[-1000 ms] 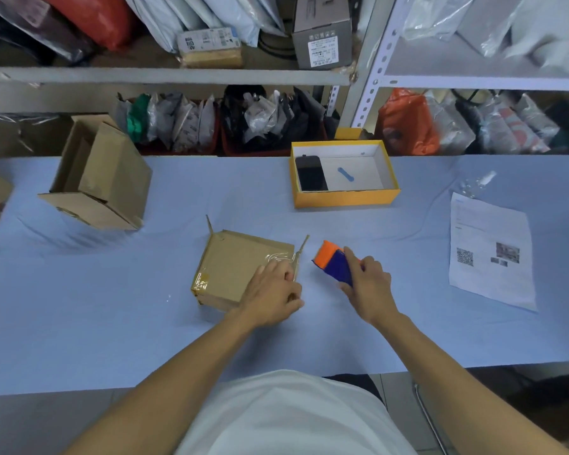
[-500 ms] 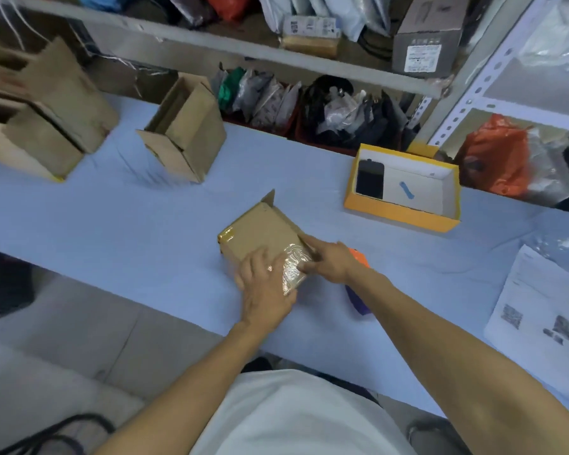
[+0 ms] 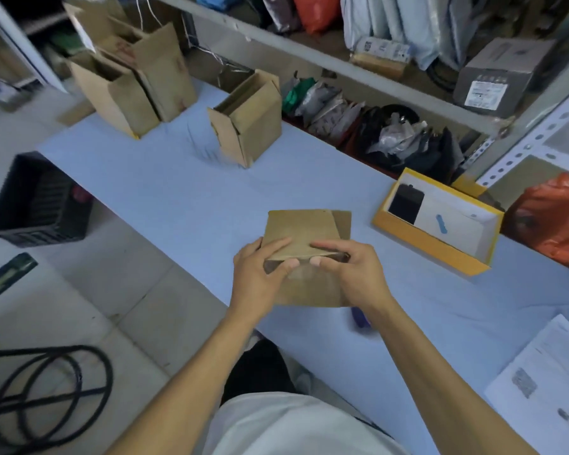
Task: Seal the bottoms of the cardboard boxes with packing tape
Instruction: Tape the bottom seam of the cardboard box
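A small brown cardboard box (image 3: 304, 233) is held up above the blue table (image 3: 178, 198), its near face shiny with clear tape. My left hand (image 3: 260, 274) grips its left side, thumb on the near face. My right hand (image 3: 352, 274) grips its right side, fingers curled over the top edge. Under my right wrist, a blue piece of the tape dispenser (image 3: 360, 318) lies on the table, mostly hidden.
Two open cardboard boxes (image 3: 247, 121) (image 3: 132, 83) stand at the table's far left. A yellow tray (image 3: 437, 221) with a black phone sits right of the held box. Printed paper (image 3: 546, 385) lies at the right. A black crate (image 3: 37, 205) and cables are on the floor left.
My right hand let go of the tape dispenser and joined the left on the box. Both hands lifted the box off the table and tilted it. My view swung left.
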Available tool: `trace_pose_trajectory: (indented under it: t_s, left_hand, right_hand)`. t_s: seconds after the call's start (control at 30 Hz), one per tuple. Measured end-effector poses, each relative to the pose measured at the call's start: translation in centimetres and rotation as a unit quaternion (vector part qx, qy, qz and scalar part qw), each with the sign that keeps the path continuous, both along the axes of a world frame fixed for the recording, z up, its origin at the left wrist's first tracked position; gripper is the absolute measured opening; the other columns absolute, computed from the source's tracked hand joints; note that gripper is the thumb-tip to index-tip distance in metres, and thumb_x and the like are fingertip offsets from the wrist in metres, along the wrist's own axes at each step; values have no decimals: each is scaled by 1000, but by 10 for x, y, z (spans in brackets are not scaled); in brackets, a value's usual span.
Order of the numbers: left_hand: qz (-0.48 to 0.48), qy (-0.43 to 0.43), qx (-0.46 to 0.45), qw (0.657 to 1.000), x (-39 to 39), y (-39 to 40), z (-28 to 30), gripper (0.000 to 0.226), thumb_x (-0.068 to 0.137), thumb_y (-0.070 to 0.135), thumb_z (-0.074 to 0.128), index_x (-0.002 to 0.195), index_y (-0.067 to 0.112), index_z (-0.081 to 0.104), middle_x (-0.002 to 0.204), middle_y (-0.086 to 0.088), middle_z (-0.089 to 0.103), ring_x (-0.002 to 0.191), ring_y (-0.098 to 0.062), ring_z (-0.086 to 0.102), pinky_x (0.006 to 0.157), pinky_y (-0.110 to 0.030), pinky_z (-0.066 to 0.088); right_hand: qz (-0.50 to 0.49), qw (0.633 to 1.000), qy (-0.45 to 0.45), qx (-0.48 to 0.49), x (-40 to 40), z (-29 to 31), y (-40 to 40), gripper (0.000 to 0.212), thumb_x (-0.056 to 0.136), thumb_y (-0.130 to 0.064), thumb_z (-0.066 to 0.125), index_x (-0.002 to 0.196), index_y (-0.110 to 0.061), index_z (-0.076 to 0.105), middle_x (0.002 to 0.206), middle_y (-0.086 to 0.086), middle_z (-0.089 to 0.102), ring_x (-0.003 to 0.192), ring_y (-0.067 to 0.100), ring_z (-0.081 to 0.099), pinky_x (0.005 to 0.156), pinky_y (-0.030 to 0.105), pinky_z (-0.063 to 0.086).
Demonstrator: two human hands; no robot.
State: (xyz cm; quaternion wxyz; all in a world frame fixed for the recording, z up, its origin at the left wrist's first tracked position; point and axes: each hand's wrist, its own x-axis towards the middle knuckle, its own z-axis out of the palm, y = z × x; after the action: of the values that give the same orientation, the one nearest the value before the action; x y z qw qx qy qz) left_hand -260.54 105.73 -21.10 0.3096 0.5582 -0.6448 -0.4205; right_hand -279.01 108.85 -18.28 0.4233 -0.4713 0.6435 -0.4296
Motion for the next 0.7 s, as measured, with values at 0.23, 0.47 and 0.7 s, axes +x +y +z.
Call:
trace_pose_trajectory:
  t_s: [0.23, 0.47, 0.7]
  left_hand:
    - [24, 38, -90, 995, -14, 22, -3, 23, 92, 15, 66, 111, 25, 74, 134, 16, 53, 137, -3, 37, 110, -16, 32]
    - [41, 6, -125, 991, -16, 22, 2, 22, 93, 12, 64, 108, 24, 75, 112, 16, 64, 125, -12, 48, 119, -31, 23]
    - [74, 32, -125, 989, -25, 17, 15, 19, 88, 9, 68, 96, 22, 79, 100, 20, 69, 117, 9, 50, 119, -30, 22]
  right_hand:
    - [2, 998, -48, -32, 1, -5, 9, 17, 80, -8, 79, 91, -20, 79, 85, -16, 76, 86, 0, 70, 78, 14, 52]
    - [52, 994, -69, -63, 4, -6, 8, 27, 86, -2, 71, 91, -28, 77, 93, -14, 76, 93, 3, 71, 79, 13, 49]
    - [40, 991, -88, -95, 8, 0, 6, 32, 87, 0, 68, 87, -30, 79, 90, -8, 77, 91, 7, 72, 76, 15, 52]
